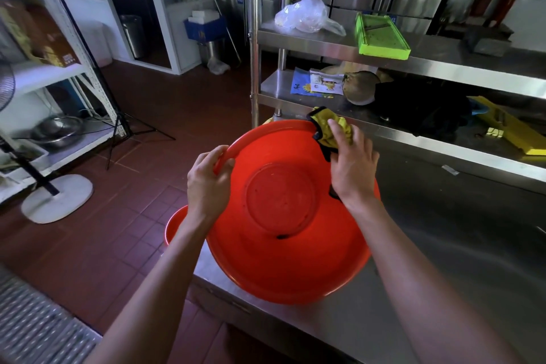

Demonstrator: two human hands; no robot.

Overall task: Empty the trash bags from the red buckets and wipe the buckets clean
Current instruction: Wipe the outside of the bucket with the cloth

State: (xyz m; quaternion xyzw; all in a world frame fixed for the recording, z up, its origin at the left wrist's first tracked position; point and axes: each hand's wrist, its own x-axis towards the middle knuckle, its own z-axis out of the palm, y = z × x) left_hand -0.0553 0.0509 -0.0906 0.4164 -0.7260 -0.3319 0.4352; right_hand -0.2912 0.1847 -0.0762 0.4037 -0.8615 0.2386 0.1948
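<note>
A red bucket (280,257) lies tilted on the corner of a steel table (443,289), its round base turned up toward me. My left hand (206,183) grips the bucket's rim at the upper left. My right hand (353,162) presses a yellow cloth with dark trim (328,125) against the bucket's upper right side, fingers curled over the cloth. A second red bucket (175,227) stands on the floor below, mostly hidden behind my left forearm and the first bucket.
Steel shelves (428,65) rise behind the table, holding a clear plastic bag (307,13), a green slicer (381,35), papers and a yellow tool. A fan base (57,196) and white rack (38,74) stand at left on the red tile floor. A metal grate lies bottom left.
</note>
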